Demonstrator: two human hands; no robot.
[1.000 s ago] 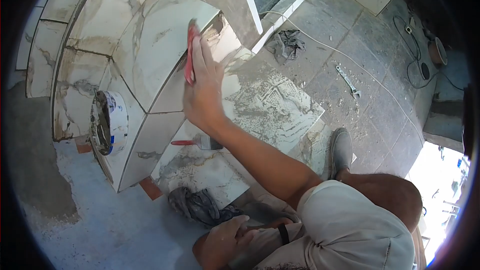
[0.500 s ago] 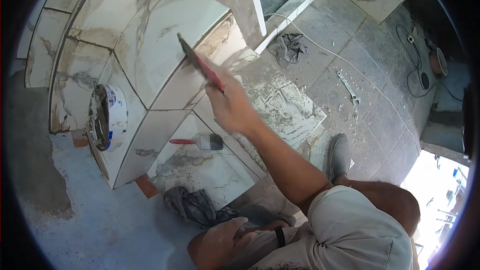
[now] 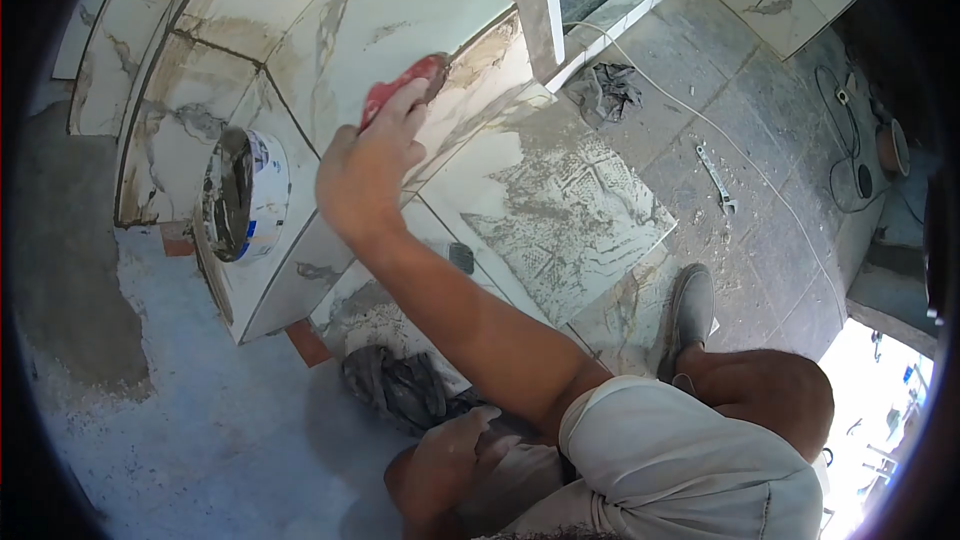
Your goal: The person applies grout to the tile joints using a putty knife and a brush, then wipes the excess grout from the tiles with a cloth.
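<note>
My right hand (image 3: 362, 170) is closed on a red-handled putty knife (image 3: 405, 88), at the front edge of a marble-patterned tile step (image 3: 410, 25). Its blade is mostly hidden from this angle. My left hand (image 3: 455, 460) rests by my left knee, holding nothing, fingers loosely bent and apart. Left of my right hand, a white bucket (image 3: 270, 185) smeared with grey mortar lies tipped on a lower step. Below my right forearm show the dark bristles of a paintbrush (image 3: 461, 258); its handle is hidden behind the arm.
A mortar-smeared tile (image 3: 580, 210) lies right of my forearm. Dark crumpled cloth (image 3: 395, 385) is beside my left hand; another crumpled dark piece (image 3: 610, 92) lies farther off. An adjustable wrench (image 3: 716, 180) and a white cable (image 3: 720, 135) lie on the dusty floor.
My right hand has moved left with the putty knife and turned it, so the red handle now points up and right. The view has shifted slightly. My left hand stays by the knee.
</note>
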